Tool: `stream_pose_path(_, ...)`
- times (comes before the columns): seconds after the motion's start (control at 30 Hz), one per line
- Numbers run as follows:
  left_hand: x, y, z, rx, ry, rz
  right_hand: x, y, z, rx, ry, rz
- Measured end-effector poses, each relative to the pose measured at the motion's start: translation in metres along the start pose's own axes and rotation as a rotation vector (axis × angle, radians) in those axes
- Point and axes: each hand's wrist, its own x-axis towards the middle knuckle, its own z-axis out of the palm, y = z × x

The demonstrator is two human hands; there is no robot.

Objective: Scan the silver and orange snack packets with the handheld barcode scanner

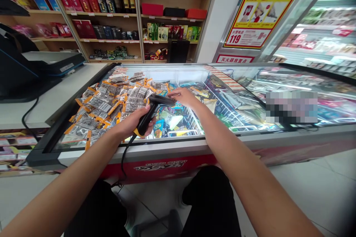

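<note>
My left hand (138, 123) is wrapped round the grip of a black barcode scanner (150, 114), whose yellow-tipped base trails a black cable. The scanner head points right, above the glass top of a chest freezer. Bent fingers of my right hand (183, 97) come together at the scanner's front end. Whether they touch the scanner or pinch something small beside it, I cannot make out. Left of the scanner, a heap of small clear packets (102, 103) with orange edges and barcode labels lies on the glass. Frozen goods in wire baskets (191, 120) show through the glass below.
The freezer's front rim (172, 146) runs across before my knees. A counter (25, 114) with a dark till machine (19, 63) stands at left. Behind are shelves (105, 14) of boxes and bottles. A pixelated object (292, 106) rests on the freezer's right side.
</note>
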Motion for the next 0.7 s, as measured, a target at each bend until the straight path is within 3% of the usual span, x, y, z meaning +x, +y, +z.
stream_pose_path(0.5, 0.0002, 0.0019, 0.0006, 0.009, -0.011, 0.006, 0.0015, 0.0071, 0.0014, -0.085, 0.005, -0.075)
stream_pose_path(0.7, -0.0062, 0.0077, 0.0007, -0.003, -0.002, -0.003, 0.0014, 0.0043, 0.0034, -0.044, 0.028, -0.019)
